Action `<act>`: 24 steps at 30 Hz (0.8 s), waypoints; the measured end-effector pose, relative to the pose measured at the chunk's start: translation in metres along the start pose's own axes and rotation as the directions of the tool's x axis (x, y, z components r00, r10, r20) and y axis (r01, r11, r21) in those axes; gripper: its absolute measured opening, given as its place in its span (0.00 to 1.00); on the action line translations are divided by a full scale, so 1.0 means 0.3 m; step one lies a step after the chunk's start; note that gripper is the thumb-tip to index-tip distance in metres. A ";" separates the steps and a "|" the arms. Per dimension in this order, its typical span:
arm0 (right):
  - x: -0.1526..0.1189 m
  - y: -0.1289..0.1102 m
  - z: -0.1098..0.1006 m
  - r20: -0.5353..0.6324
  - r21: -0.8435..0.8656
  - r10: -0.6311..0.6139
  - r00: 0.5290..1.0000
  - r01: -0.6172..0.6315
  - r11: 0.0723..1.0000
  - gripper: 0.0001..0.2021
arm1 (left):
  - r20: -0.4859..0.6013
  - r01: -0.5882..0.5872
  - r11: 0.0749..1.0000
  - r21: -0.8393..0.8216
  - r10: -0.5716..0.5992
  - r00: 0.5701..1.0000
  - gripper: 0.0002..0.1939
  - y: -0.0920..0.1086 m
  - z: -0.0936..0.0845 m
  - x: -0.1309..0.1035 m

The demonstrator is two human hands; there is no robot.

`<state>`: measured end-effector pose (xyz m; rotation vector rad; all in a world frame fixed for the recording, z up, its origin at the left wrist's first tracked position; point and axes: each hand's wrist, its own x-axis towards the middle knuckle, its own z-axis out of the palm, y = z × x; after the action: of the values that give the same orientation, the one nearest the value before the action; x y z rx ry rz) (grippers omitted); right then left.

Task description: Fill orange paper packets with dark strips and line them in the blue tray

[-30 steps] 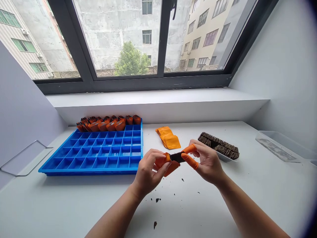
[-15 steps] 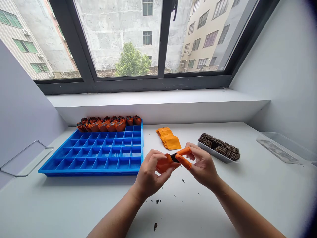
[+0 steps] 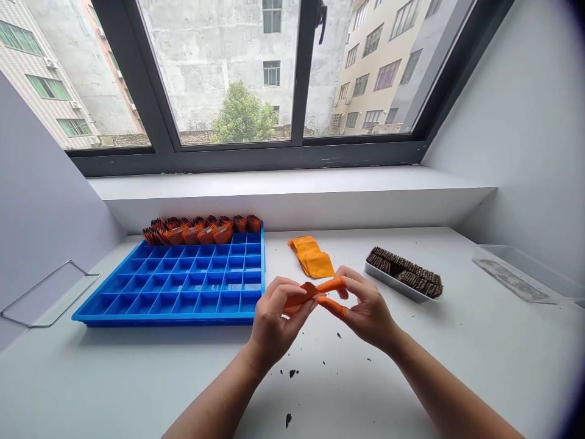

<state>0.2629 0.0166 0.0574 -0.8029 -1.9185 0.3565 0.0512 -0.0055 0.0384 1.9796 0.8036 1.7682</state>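
Note:
Between the thumb and fingers of my left hand (image 3: 278,314) is a small orange pouch (image 3: 297,299). My right hand (image 3: 361,305) wears orange finger covers on thumb and index finger. Those two fingertips are apart at the pouch's right end, with no dark piece visible between them. Beyond the hands lies a stack of flat orange pouches (image 3: 315,259). A grey-white tray (image 3: 397,283) to the right holds rows of dark brown pieces (image 3: 418,276). The blue compartment tray (image 3: 169,319) at the left has filled orange pouches (image 3: 205,235) along its back rows.
A clear plastic container (image 3: 525,274) sits at the far right. At the left edge is a bent wire frame (image 3: 50,292). Dark crumbs (image 3: 292,373) are scattered on the white table (image 3: 183,378) near the hands. A window and sill are behind.
The dark piece held between my right fingertips is no longer visible. Those fingertips have shifted slightly left and spread, while my left hand still holds the pouch.

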 end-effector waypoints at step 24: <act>-0.015 0.002 0.011 0.312 0.053 0.012 0.950 -0.030 0.998 0.17 | -0.020 -0.029 0.999 -0.018 0.028 0.999 0.06 -0.021 0.003 -0.016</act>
<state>0.2616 0.0145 0.0525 -0.7644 -2.1828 0.5770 0.0507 -0.0035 0.0305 1.9742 0.7660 1.8069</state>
